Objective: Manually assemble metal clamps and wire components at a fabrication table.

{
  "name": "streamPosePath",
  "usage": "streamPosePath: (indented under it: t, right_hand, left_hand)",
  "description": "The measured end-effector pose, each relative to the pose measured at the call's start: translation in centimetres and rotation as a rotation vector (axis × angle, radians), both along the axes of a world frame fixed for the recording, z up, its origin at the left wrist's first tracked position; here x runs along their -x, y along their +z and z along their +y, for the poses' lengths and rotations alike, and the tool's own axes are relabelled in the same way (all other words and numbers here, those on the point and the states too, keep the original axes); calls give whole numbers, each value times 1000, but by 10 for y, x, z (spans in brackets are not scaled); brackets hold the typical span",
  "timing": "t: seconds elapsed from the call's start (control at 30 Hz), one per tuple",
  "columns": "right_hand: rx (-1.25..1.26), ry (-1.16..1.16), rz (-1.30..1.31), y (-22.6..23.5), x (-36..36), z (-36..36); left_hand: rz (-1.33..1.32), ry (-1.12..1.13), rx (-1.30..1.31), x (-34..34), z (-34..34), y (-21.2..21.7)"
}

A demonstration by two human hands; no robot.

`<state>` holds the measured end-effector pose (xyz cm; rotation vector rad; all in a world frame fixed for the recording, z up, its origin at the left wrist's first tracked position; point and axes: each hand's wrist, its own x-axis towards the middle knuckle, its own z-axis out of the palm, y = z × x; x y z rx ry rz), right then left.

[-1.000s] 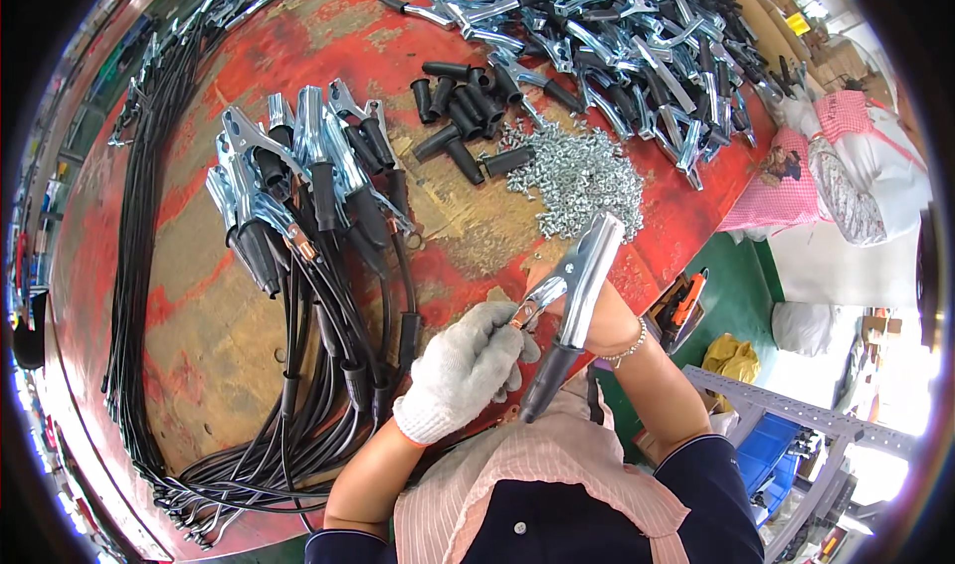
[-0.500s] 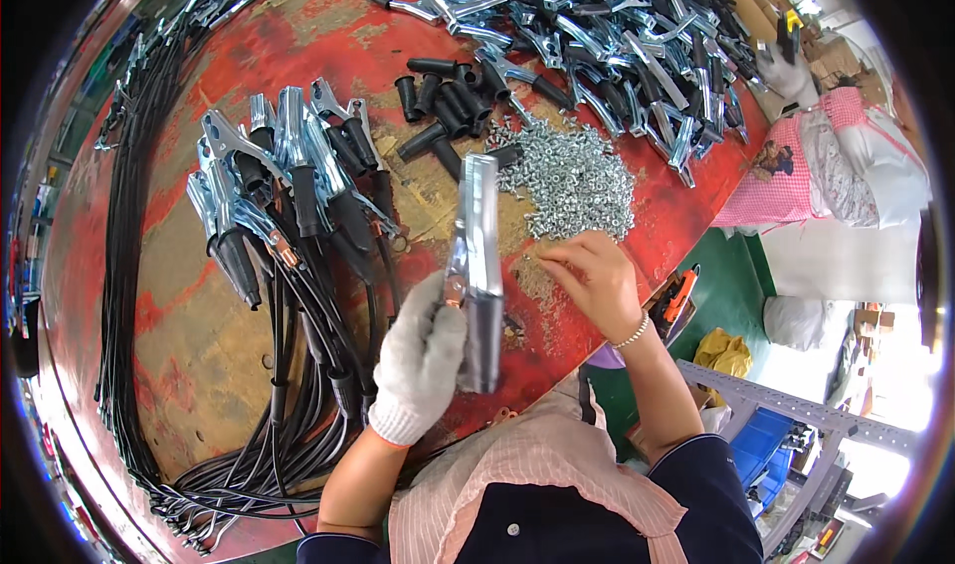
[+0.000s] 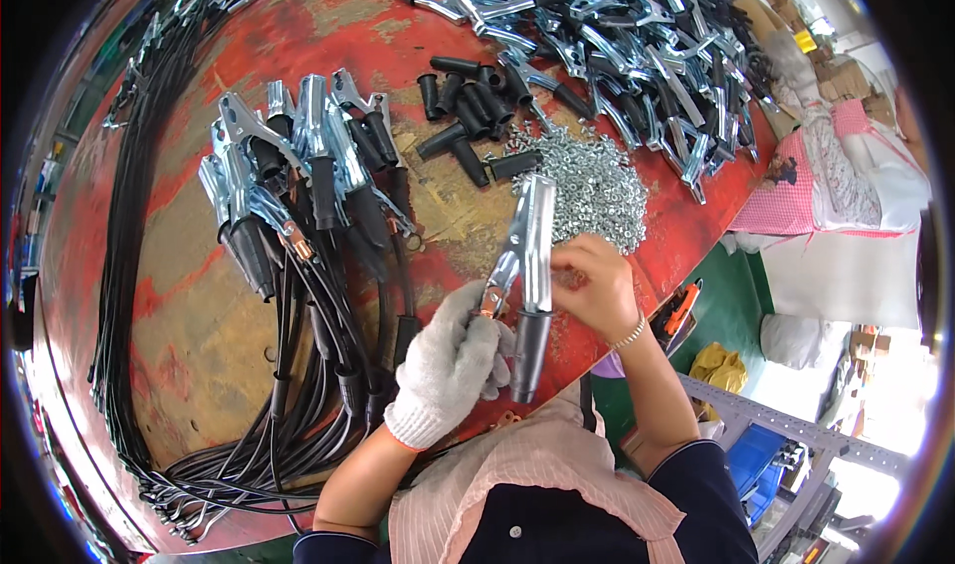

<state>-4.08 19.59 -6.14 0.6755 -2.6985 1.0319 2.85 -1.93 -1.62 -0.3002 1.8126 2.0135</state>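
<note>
1. Just nearer the person than the screws (image 3: 602, 196), the clamp (image 3: 538, 241) is held up over the desk (image 3: 199, 365), its bright end raised toward them and its black handle pointing down.

2. Further from the screws than the clamp's bright end, the gloved left hand (image 3: 448, 362) has its grip closed at the clamp's copper lug (image 3: 492, 300). Firm pressure there should keep lug and clamp lined up; a loose hold would probably let the heavy handle swing.

3. On the person's side of the screws, the bare right hand (image 3: 595, 285) has bent fingers at the clamp's edge. Its fingertips are partly hidden, so I cannot tell how tight that grip is or whether it has hold of anything. Small parts seem best kept at the very fingertips, with the lug's hole facing up.

4. Left of the screws lie black sleeves (image 3: 473, 111), and further left some wired clamps (image 3: 308, 156). Elbows are best kept off their cables (image 3: 328, 405).

5. Beyond the screws, more clamps (image 3: 637, 57) lie heaped; working on this near side should avoid snagging them.
</note>
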Motion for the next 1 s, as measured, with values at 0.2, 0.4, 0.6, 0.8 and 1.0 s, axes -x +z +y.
streamPosePath:
  t: [0.2,0.4,0.6,0.8,1.0]
  right_hand:
    - [184,78,134,38,-27,-41]
    - [161,71,244,40,-22,-54]
    - [123,71,233,46,-22,-56]
    - [111,53,228,45,-24,-53]
    - [163,73,207,40,-25,-52]
  left_hand:
    - [-7,-14,64,1,1,5]
    - [12,-26,61,-2,0,3]
    - [-39,-40,37,-2,-1,0]
    - [-38,-52,71,-1,0,3]
    - [-16,-46,42,-4,1,0]
